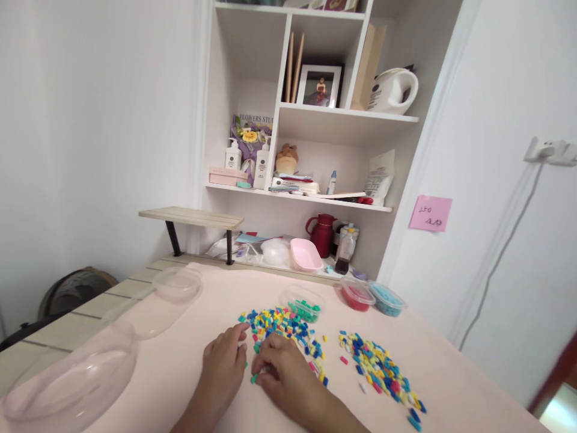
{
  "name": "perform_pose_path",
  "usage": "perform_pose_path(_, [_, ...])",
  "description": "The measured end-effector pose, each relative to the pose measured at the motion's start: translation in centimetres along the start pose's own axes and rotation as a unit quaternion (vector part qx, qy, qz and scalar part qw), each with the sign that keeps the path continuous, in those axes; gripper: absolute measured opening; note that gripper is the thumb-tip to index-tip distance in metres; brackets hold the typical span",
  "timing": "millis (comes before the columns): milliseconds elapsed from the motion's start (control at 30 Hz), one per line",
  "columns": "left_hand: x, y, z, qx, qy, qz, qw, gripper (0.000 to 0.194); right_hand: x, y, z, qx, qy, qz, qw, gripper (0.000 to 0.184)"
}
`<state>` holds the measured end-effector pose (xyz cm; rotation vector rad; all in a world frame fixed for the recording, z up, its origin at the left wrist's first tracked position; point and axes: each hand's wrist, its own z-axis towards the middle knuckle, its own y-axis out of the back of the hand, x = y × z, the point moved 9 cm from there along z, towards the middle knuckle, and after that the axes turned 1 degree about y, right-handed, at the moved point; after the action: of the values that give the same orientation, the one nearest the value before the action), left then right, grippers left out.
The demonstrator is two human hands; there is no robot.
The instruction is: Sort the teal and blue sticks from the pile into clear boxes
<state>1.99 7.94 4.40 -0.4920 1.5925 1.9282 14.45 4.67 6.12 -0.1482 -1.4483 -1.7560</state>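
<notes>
A pile of small coloured plastic pieces in blue, yellow, green, white and pink lies on the pink table cover. At its near left edge is my left hand, with thumb and forefinger apart and a bit of green beside the thumb. My right hand bends over the near side of the pile, its fingers drawn together. At those fingertips a small green piece shows; the fingers partly hide it. Just behind the pile stands a clear tub containing green pieces.
To the right spreads a second mixed pile. Behind it are a tub of red pieces and a tub of blue pieces. Clear plastic containers line the left side. A small raised wooden shelf and a dark red jug stand farther back.
</notes>
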Motion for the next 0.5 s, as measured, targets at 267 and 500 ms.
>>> perform_pose_path(267, [0.26, -0.22, 0.19, -0.004, 0.001, 0.014, 1.0, 0.044, -0.27, -0.23, 0.07, 0.007, -0.001, 0.0, 1.0, 0.026])
perform_pose_path(500, [0.21, -0.22, 0.12, -0.006, -0.004, 0.025, 1.0, 0.044, -0.06, -0.06, -0.04, 0.002, -0.002, 0.004, 1.0, 0.027])
